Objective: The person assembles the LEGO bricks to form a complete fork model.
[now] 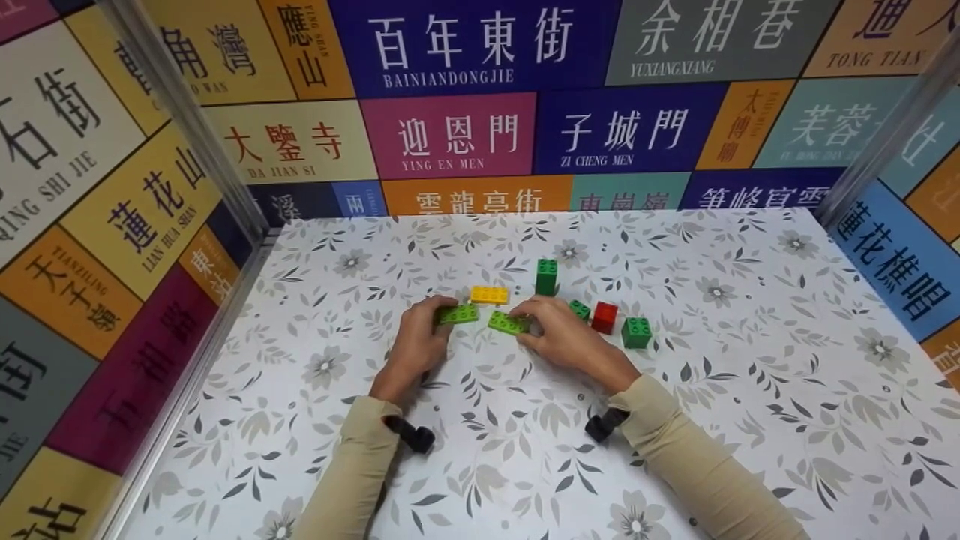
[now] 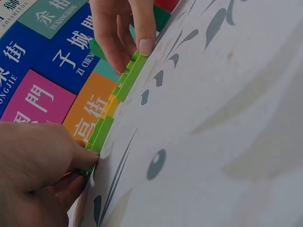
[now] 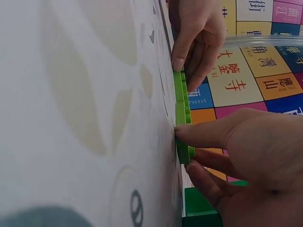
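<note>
Two lime-green toy bricks lie on the patterned tabletop, slightly apart. My left hand (image 1: 420, 335) pinches the outer end of the left lime-green brick (image 1: 465, 313) between thumb and fingers. Across from it, my right hand (image 1: 566, 334) grips the right lime-green brick (image 1: 505, 322), thumb on its near side, as the right wrist view shows. Just behind the gap between the two sits a yellow brick (image 1: 489, 294). In the left wrist view, the left thumb (image 2: 87, 158) covers part of its brick.
Behind the right hand a green brick stack (image 1: 547, 276) stands upright. To its right are a partly hidden green brick (image 1: 578, 308), a red brick (image 1: 604, 317) and another green brick (image 1: 637, 331). Sign-covered walls (image 1: 457, 135) border the table (image 1: 480, 450).
</note>
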### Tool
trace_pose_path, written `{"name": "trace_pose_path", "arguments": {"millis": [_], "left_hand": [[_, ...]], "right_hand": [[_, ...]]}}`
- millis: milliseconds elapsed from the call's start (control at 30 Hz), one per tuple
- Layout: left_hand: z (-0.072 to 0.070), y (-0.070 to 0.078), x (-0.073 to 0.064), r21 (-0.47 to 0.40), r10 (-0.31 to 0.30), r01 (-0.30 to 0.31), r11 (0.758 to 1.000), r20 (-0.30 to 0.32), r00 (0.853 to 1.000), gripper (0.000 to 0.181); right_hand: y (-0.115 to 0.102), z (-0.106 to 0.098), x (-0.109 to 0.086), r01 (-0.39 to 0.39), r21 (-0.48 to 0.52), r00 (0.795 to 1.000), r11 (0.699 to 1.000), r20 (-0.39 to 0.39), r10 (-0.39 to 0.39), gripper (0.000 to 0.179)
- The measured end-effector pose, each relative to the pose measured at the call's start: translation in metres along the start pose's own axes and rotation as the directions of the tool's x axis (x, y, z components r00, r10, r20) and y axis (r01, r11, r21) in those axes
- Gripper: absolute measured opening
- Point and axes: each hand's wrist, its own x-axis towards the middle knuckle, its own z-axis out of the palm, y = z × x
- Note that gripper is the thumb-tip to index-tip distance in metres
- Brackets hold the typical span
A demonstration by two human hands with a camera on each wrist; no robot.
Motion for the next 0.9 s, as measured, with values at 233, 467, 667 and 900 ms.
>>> {"name": "trace_pose_path", "arguments": {"millis": [233,467,667,900], "left_hand": [[0.0,-0.001,-0.001,-0.018,0.04,-0.04,0.999,-0.015,0.999,0.037],[0.001,0.001,-0.002,-0.033,0.061,-0.061,0.998,-0.007,0.998,0.036],[0.002,0.006,-0.002,-0.045,0.111,-0.11,0.993,0.018,0.994,0.037],[-0.001,0.01,-0.003,-0.075,0.211,-0.204,0.976,0.095,0.973,0.035]], "right_hand": [[0.0,0.002,0.001,0.053,0.018,0.997,0.998,-0.056,-0.051,0.038],[-0.001,-0.001,-0.002,0.062,0.041,0.993,0.997,-0.1,-0.057,0.04],[0.003,-0.004,-0.01,0.121,0.073,0.98,0.99,-0.171,-0.107,0.035],[0.006,-0.009,-0.023,0.121,0.072,0.976,0.99,-0.192,-0.106,0.027]]}}
